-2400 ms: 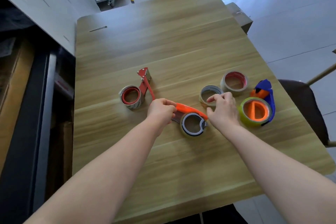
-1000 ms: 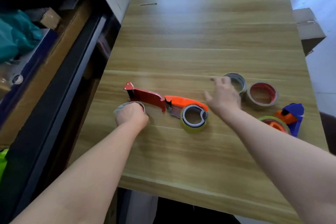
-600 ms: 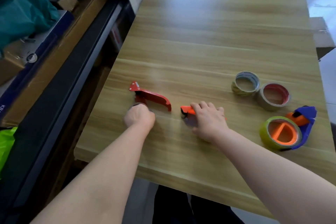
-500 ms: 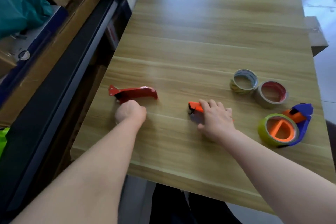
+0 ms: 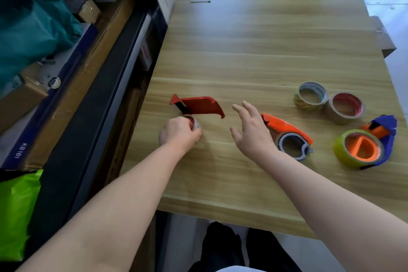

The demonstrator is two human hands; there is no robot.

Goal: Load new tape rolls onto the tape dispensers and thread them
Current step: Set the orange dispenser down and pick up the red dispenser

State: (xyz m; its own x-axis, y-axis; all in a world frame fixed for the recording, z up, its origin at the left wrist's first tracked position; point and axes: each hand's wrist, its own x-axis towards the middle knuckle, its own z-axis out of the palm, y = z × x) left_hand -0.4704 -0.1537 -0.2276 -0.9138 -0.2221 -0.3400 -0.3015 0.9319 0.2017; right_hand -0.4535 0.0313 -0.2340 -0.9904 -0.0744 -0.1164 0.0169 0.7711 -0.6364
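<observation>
Two hands sit left of centre in the head view. The left hand curls round a small tape roll just below the red dispenser, whose long axis runs left-right. The right hand, fingers spread and holding nothing, hovers nearer the dispenser's curved right end.

"KB161" stands sideways in white on the dark blue rail left of the wooden table; the red-and-white label beside that table is too blurred to read
</observation>
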